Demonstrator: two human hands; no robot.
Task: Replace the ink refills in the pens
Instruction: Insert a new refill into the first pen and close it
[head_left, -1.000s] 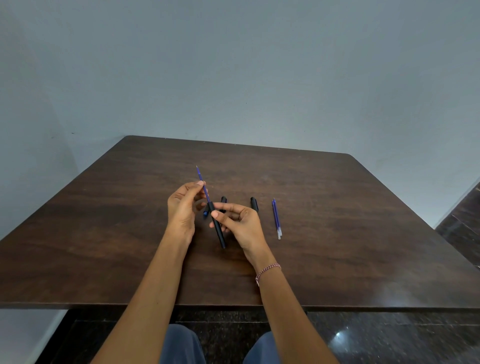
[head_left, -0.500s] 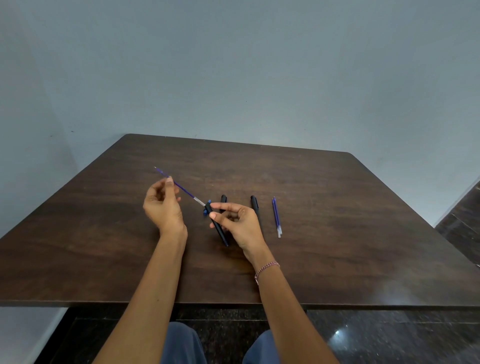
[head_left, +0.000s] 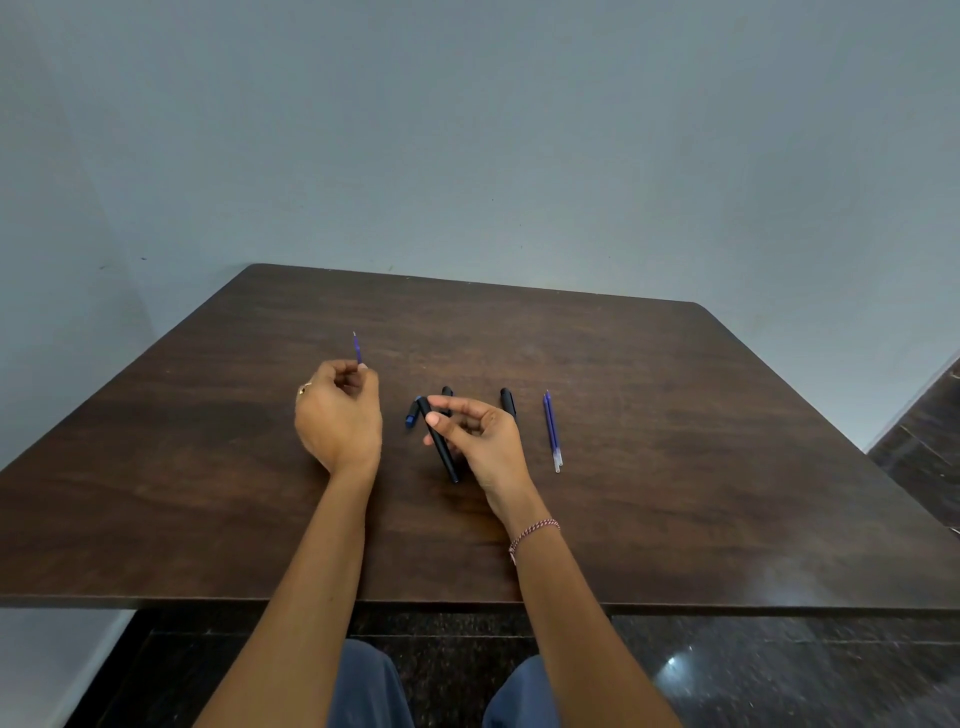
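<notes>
My left hand (head_left: 340, 415) is closed on a thin blue ink refill (head_left: 357, 349), whose tip sticks up above the fingers. My right hand (head_left: 480, 441) pinches a black pen barrel (head_left: 439, 441) that slants toward me just above the table. A small blue pen piece (head_left: 412, 415) lies between the hands. Behind my right hand two more black pens (head_left: 507, 400) lie on the wood, one (head_left: 447, 391) mostly hidden. Two blue refills (head_left: 552, 431) lie side by side to the right.
The dark wooden table (head_left: 675, 467) stands in a corner of grey-blue walls. Its near edge runs above my knees. Dark polished floor shows below and at the right.
My left hand has drawn the blue refill out of the black barrel and carried it left, then turned it from slanted to nearly upright. My right hand stayed in place with the barrel.
</notes>
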